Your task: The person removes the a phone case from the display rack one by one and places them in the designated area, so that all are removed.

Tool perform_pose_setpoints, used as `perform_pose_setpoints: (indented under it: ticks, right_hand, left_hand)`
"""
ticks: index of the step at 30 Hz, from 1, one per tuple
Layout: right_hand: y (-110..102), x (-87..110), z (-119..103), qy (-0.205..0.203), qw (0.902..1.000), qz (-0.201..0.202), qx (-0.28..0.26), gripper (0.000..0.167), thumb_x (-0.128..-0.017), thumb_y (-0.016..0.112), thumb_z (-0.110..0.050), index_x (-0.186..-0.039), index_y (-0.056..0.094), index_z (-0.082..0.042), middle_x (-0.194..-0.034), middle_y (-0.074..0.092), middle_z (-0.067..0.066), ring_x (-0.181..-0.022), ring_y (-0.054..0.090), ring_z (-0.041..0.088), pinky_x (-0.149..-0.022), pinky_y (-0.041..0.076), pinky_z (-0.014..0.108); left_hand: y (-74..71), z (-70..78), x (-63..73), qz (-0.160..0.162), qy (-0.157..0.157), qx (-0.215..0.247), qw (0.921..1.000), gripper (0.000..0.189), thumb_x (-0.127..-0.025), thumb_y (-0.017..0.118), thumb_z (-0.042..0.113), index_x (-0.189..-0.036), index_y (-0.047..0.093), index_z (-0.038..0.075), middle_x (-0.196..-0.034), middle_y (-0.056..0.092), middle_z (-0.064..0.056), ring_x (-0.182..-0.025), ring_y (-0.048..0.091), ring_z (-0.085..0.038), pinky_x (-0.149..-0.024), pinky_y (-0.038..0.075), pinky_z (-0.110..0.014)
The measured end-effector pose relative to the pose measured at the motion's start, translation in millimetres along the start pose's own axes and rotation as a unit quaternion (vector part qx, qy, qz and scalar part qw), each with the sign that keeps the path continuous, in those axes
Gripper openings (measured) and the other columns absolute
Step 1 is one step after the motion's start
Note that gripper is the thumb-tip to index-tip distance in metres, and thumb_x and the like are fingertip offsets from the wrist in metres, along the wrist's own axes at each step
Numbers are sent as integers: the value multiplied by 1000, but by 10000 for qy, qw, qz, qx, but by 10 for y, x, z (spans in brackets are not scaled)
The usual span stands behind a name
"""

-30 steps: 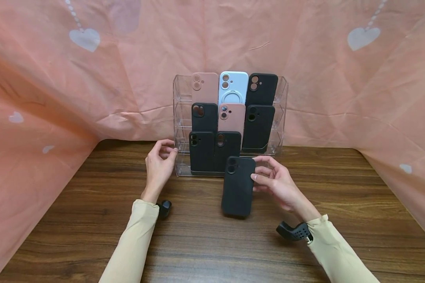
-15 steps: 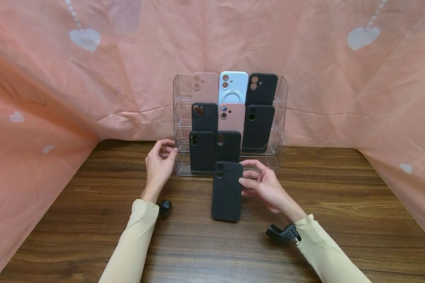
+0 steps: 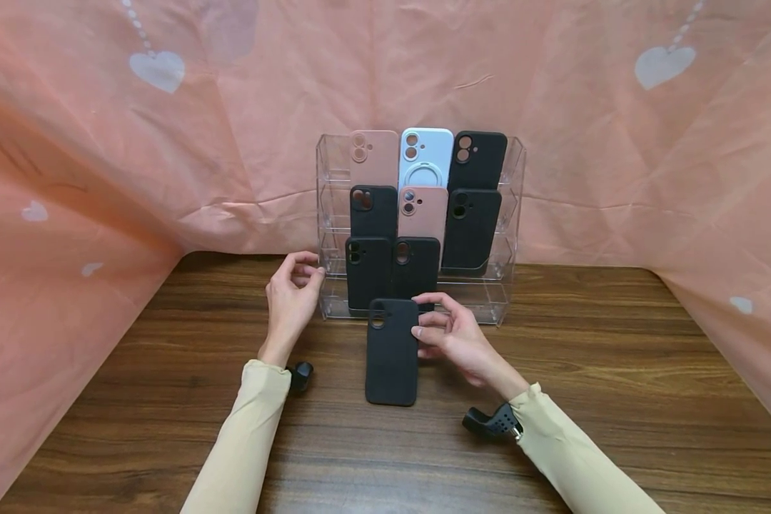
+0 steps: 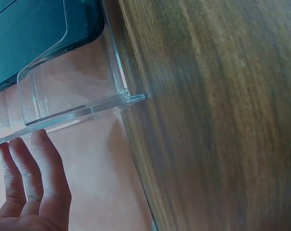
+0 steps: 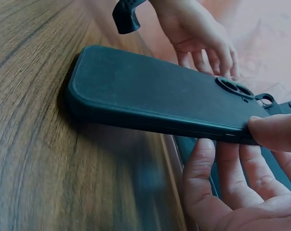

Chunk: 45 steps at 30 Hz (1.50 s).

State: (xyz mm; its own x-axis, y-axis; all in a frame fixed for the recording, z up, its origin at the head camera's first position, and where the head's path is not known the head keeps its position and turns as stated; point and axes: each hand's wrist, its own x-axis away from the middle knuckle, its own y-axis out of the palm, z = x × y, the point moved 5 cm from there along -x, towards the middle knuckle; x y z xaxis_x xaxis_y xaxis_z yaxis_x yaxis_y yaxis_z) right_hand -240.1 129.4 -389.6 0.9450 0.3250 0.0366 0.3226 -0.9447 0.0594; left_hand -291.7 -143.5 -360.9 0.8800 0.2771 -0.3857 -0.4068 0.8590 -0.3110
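Note:
My right hand (image 3: 456,339) pinches a black phone case (image 3: 390,357) by its right edge, thumb in front and fingers behind. The case is upright, in front of a clear tiered display rack (image 3: 472,294); whether its lower end touches the table cannot be told. In the right wrist view, the case's (image 5: 150,91) camera cutouts lie near the thumb. At the rack's left side, my left hand (image 3: 292,293) holds the side panel's edge with its fingertips. In the left wrist view, those fingers (image 4: 51,168) meet the clear panel (image 4: 82,111) from outside.
Upper tiers carry a pink case (image 3: 374,160), a white case with a ring (image 3: 426,157) and several black cases (image 3: 477,160). Two black cases (image 3: 368,275) stand on the left of a lower tier. Brown wood table (image 3: 167,400) lies below; pink fabric (image 3: 231,143) surrounds it.
My right hand has moved left and slightly toward the front with the black phone case, which now stands straighter. The left hand has stayed at the rack's side.

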Motion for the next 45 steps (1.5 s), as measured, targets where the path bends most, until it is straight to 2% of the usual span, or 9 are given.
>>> perform_pose_setpoints:
  ticks: [6,12,22,31,38,45]
  right_hand:
    - [76,-74,53,15,9999,156,26,59,-89,65,11,-143,46,-3,-93,61,1,-73,65,11,-65,62,33]
    - [154,-131,119,188,9996,92,179,61,-87,66,13,-143,48,-3,-98,58,6,-77,67,11,-66,62,35]
    - [253,-209,190,225,9954,-175,910,52,-91,68,6,-139,54,-5,-111,54,13,-82,67,12,-70,63,35]
    - [341,-236,216,141,9860,-299,1631,45,-91,70,2,-135,60,-3,-118,56,20,-83,69,12,-71,63,36]
    - [358,-251,245,273,9799,-179,1966,44,-90,73,0,-133,63,-3,-125,59,23,-83,71,11,-69,63,33]
    - [384,-254,226,433,9765,65,2112,44,-86,77,-1,-129,67,-4,-122,63,20,-78,72,11,-66,63,32]
  left_hand:
    - [1,5,1,-27,36,57,10000,20,-93,72,15,-113,70,13,-94,72,-10,-81,67,-20,-73,48,-22]
    - [-3,-3,6,-36,75,64,9999,20,-93,72,15,-113,70,13,-94,72,-10,-82,67,-20,-74,49,-23]
    - [-8,-4,0,63,-20,-33,10000,20,-92,72,17,-111,71,15,-92,72,-9,-79,67,-20,-72,48,-25]
    - [-5,8,-2,38,-27,-1,10000,22,-92,71,17,-114,71,12,-93,72,-10,-81,68,-22,-73,49,-29]
    - [2,2,1,34,-6,-24,10000,21,-92,72,17,-113,71,13,-92,72,-9,-80,68,-20,-71,49,-26]
    - [-4,12,5,32,7,-19,10000,20,-92,71,17,-112,71,15,-92,72,-8,-77,67,-16,-68,47,-20]
